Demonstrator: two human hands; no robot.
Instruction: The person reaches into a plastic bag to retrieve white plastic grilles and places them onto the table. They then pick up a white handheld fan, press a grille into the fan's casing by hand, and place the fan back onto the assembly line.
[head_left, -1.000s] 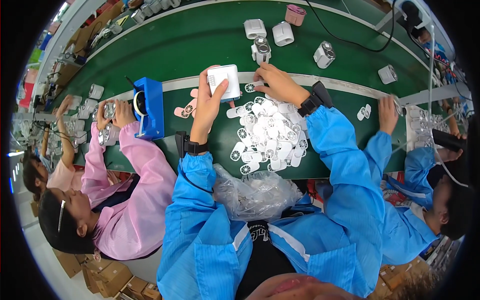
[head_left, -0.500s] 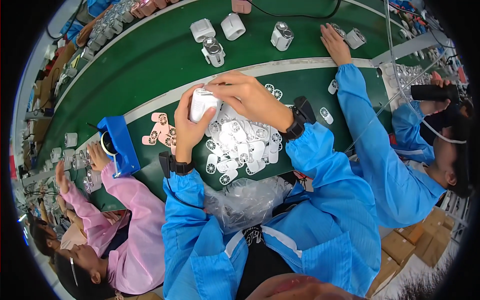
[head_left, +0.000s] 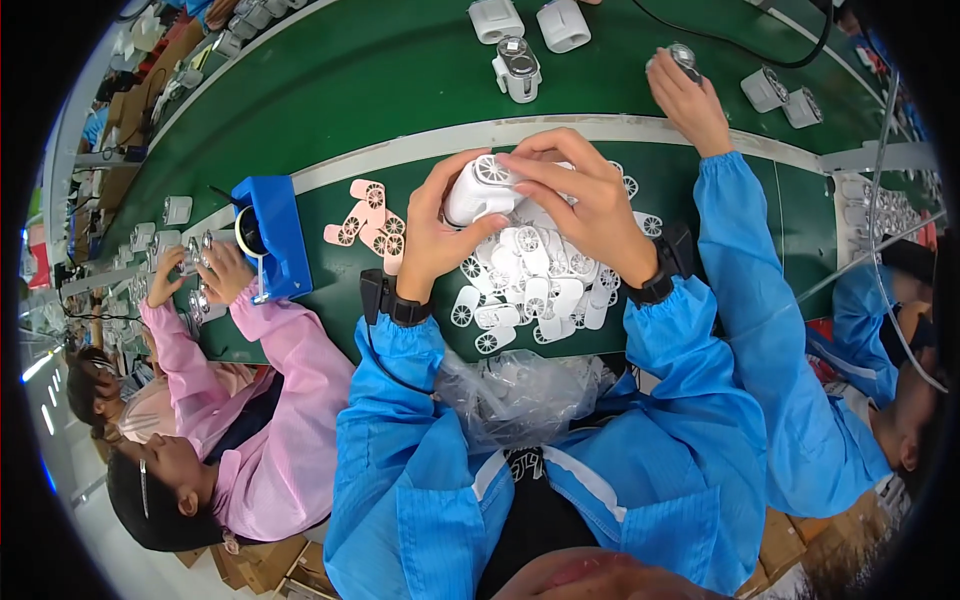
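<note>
Above the pile, my left hand (head_left: 445,225) is wrapped round a white rounded housing (head_left: 466,206), which looks like a small fan body. A white cover with a round spoked grille (head_left: 492,169) lies on its upper end. My right hand (head_left: 580,195) has its thumb and fingers closed at the right edge of this cover; its far part is hidden by the fingers. Beneath both hands spreads a heap of loose white grille covers (head_left: 538,290). Left of the heap are several pink grille covers (head_left: 372,215).
White housings (head_left: 517,70) stand on the green belt ahead, others (head_left: 783,97) farther right. A blue holder (head_left: 283,240) is at left, beside a co-worker in pink (head_left: 290,420). At right a blue-sleeved co-worker's hand (head_left: 690,100) holds a unit. A clear plastic bag (head_left: 520,395) lies before me.
The housing has tilted in my hands, so the grille cover on its end now shows. My right fingers have shifted to the cover's edge. The right co-worker's hand has closed on a unit.
</note>
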